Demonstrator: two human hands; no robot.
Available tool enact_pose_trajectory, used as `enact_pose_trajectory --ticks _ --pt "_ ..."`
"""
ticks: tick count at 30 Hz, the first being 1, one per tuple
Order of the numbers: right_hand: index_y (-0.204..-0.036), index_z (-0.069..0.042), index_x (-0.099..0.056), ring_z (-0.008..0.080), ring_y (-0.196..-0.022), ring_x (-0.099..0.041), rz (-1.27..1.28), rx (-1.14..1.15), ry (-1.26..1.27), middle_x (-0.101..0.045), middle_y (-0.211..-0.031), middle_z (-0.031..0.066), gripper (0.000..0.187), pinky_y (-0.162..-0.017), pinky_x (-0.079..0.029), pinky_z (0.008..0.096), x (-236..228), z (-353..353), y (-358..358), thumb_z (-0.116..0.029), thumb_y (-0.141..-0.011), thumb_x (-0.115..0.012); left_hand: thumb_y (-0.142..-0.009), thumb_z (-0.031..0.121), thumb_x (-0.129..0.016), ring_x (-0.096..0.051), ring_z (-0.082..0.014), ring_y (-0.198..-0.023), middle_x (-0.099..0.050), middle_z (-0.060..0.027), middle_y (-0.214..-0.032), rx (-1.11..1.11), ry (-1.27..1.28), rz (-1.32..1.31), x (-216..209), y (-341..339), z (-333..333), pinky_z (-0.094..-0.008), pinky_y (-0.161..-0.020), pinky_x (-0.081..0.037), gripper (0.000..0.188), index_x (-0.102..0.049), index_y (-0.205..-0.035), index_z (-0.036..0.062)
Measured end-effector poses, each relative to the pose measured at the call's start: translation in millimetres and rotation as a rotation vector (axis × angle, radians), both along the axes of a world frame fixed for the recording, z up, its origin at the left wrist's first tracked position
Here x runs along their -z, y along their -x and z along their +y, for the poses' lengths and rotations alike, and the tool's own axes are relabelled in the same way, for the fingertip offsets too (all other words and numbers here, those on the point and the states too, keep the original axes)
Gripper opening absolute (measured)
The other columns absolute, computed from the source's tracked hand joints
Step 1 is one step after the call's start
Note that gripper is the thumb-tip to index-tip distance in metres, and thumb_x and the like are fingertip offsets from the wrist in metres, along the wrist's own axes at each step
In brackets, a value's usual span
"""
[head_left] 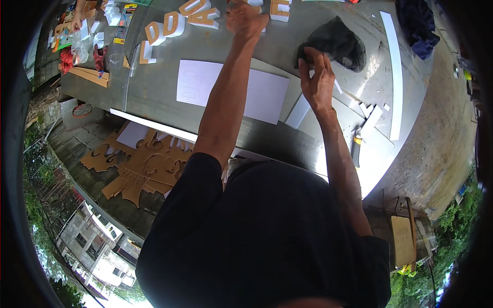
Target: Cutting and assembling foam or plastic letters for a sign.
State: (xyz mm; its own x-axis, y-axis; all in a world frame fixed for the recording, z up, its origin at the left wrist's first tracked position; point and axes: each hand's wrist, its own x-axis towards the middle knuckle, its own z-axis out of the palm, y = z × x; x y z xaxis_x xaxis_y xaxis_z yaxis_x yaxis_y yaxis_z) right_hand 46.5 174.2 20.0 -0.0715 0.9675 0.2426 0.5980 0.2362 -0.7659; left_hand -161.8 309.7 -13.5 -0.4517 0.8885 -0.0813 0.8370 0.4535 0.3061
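My left hand (pixel 247 19) reaches to the far edge of the table, among upright white letters with brown faces. Its fingers are blurred and partly hidden, so their grip does not show. Left of it stand a D-shaped letter (pixel 173 24) and others like it. My right hand (pixel 318 82) has its fingers closed at the near left edge of a crumpled black cloth (pixel 336 43), thin and see-through in places. Between my forearms lies a white sheet (pixel 267 97) with faint letter outlines on its left part. A smaller white piece (pixel 298 111) lies beside it.
A yellow-and-black utility knife (pixel 356 146) lies at the right among white offcuts (pixel 372 118). Farther right is a long white strip (pixel 393 77). Brown cut-out sheets (pixel 149 164) lie below the table's near edge. Another person's hand (pixel 77 21) shows at the far left.
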Motion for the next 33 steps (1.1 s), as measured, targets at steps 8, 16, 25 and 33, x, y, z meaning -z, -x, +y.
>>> enact_pose_trajectory --ticks 8,16,25,33 --pt "-0.120 -0.008 -0.064 0.0259 -0.086 -0.069 0.047 0.089 0.361 -0.065 -0.108 0.0143 0.030 -0.075 -0.056 0.0384 -3 -162 -36 -0.006 -0.091 -0.068 -0.081 0.028 -0.084 -0.073 -0.0222 -0.076 -0.073 -0.0186 -0.092 0.150 -0.572 -0.544 -18 36 -78 -0.0330 -0.076 -0.058 0.078 -0.045 -0.136 -0.0116" --pt "-0.136 -0.023 -0.060 0.0339 -0.133 -0.046 -0.509 -0.168 0.029 -0.047 -0.147 0.0130 0.047 -0.106 -0.040 0.0495 15 -187 -22 -0.018 -0.090 -0.071 -0.085 0.004 -0.067 -0.071 -0.0231 -0.082 -0.074 -0.0126 -0.091 -0.333 -0.419 -0.347 6 133 -255 -0.0349 -0.080 -0.057 0.034 -0.068 -0.118 -0.0047" --pt "-0.142 -0.016 -0.052 0.0338 -0.137 -0.041 -0.751 0.104 0.027 -0.043 -0.152 0.0126 0.046 -0.110 -0.035 0.0518 24 -153 -55 -0.022 -0.098 -0.062 -0.084 0.007 -0.073 -0.070 -0.0241 -0.093 -0.070 -0.0138 -0.109 -0.318 -0.333 -0.477 19 195 -313 -0.0361 -0.085 -0.057 0.037 -0.068 -0.119 -0.0023" --pt "-0.131 -0.003 -0.059 0.0290 -0.095 -0.073 -0.068 0.090 0.247 -0.067 -0.121 0.0200 0.038 -0.076 -0.062 0.0367 15 -129 8 -0.012 -0.094 -0.065 -0.082 0.009 -0.075 -0.071 -0.0236 -0.088 -0.073 -0.0128 -0.102 -0.248 -0.294 -0.484 17 202 -291 -0.0352 -0.084 -0.056 0.038 -0.070 -0.119 0.0001"
